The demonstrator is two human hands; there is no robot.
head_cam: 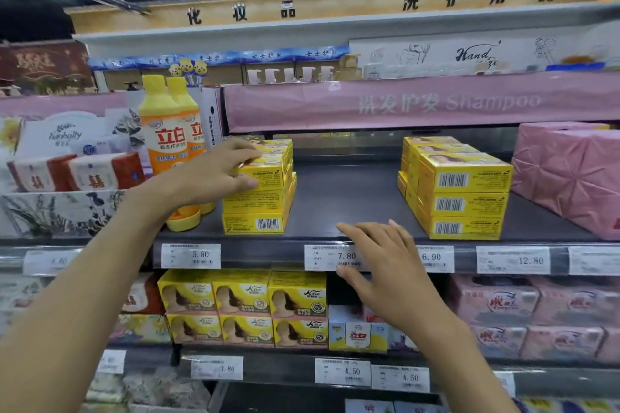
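My left hand (pixel 214 171) grips the top yellow box (pixel 265 174) of a left stack of yellow boxes (pixel 255 211) on a dark grey shelf (pixel 342 198); fingers lie over the box top, thumb on its front face. My right hand (pixel 379 261) hovers with straight, spread fingers at the shelf's front edge, over the price tags (pixel 332 256), holding nothing. A second stack of yellow boxes (pixel 463 194) stands further right on the same shelf, with bare shelf between the two stacks.
Two orange detergent bottles (pixel 164 141) stand left of the left stack. Pink wrapped packs (pixel 570 174) sit at the right end. Tissue packs (pixel 77 171) lie at left. The shelf below holds yellow boxes (pixel 241 305) and pink packs (pixel 503 305). A pink Shampoo banner (pixel 402 104) hangs above.
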